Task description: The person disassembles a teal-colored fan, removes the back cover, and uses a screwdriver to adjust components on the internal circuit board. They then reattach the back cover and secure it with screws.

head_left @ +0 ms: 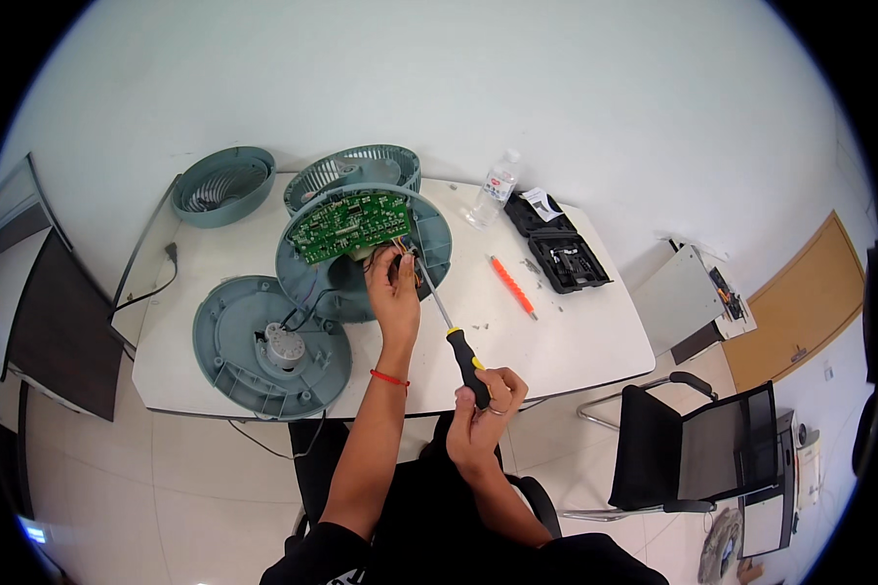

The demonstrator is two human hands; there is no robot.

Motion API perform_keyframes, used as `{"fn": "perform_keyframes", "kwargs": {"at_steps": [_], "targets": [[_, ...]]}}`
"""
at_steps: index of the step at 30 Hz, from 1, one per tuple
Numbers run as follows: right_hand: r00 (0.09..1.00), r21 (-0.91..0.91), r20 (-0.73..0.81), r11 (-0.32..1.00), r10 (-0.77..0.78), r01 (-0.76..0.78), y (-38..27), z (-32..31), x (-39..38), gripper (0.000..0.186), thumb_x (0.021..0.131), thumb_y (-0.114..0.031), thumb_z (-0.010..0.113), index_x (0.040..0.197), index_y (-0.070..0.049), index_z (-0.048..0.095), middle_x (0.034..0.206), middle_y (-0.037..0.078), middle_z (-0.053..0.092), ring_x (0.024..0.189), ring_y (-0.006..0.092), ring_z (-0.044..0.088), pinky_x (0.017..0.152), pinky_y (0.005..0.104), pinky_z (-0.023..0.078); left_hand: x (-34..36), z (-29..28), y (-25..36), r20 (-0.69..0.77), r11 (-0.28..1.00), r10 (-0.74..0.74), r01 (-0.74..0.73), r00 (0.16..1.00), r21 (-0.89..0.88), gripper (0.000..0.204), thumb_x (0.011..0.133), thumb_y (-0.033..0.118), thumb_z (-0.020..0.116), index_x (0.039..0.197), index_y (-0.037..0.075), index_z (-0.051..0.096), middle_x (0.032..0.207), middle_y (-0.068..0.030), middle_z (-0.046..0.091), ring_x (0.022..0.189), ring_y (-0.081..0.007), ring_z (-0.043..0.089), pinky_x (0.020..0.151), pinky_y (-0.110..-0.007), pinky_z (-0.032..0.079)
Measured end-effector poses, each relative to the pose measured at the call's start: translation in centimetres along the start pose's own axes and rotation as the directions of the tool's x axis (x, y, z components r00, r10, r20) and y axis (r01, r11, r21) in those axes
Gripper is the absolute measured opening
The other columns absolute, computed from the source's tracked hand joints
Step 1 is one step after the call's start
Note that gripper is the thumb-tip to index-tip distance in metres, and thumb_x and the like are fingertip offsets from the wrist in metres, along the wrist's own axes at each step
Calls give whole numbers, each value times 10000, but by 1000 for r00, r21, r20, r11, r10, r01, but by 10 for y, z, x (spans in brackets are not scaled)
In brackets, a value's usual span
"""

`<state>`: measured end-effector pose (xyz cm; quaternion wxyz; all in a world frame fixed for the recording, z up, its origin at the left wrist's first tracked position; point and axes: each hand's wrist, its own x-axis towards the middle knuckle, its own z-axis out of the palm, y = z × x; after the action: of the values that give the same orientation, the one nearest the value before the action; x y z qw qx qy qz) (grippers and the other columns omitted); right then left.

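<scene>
Clasping a black-and-yellow screwdriver (466, 363) by its handle in the right hand (483, 419), aiming toward eleven o'clock at the grey-green housing (435, 224), seemingly for reaching inside, while resting the left hand (394, 292) at six o'clock below the circuit board (351, 224), likely for steadying wires (398, 241), with fingertip hold unclear.

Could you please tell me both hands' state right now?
Left hand: by the green circuit board; hold cannot be told.
Right hand: closed, holding the screwdriver.
</scene>
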<state>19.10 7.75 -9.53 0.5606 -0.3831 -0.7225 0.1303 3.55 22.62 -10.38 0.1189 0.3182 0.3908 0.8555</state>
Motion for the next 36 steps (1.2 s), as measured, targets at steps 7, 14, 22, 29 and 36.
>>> {"fn": "perform_keyframes", "kwargs": {"at_steps": [7,14,22,29,36], "targets": [[998,101,-46,994,35,-30,-18,2,9,340,941,-10,576,1269,-17,487,1194,165,380,984,222,507,748,297,484,0,-2,-4,31,995,-73,75,997,-72,168,989,91,641,1115,-19,620,1125,-57,533,784,-75,541,623,-226,488],[998,-129,16,990,58,-55,-6,-6,4,332,959,-64,583,1270,6,493,1114,149,435,922,197,501,687,298,437,-2,-2,3,86,987,-139,146,987,-74,151,1013,127,618,1109,11,608,1084,-11,541,910,-65,547,729,-220,501],[994,-74,-110,997,-17,8,-14,0,11,314,990,-125,562,1263,22,511,896,97,522,722,131,478,635,270,408,-2,-2,5,68,984,-163,167,984,-59,143,1009,110,618,1115,15,605,1113,-26,555,951,-83,577,740,-228,509],[922,3,152,933,356,-360,-19,-11,7,412,955,-55,595,1343,15,475,961,117,549,770,127,504,656,263,426,0,-3,6,73,985,-153,158,986,-64,155,1006,106,622,1128,12,604,1122,-33,573,982,-96,591,753,-248,519],[998,28,-56,1000,7,-5,-10,8,6,430,1008,-141,519,1405,5,443,758,50,571,648,107,520,629,252,430,-1,-3,7,78,976,-195,201,978,-80,167,1008,126,625,1127,9,619,1102,-30,579,962,-89,574,779,-235,500]]}}
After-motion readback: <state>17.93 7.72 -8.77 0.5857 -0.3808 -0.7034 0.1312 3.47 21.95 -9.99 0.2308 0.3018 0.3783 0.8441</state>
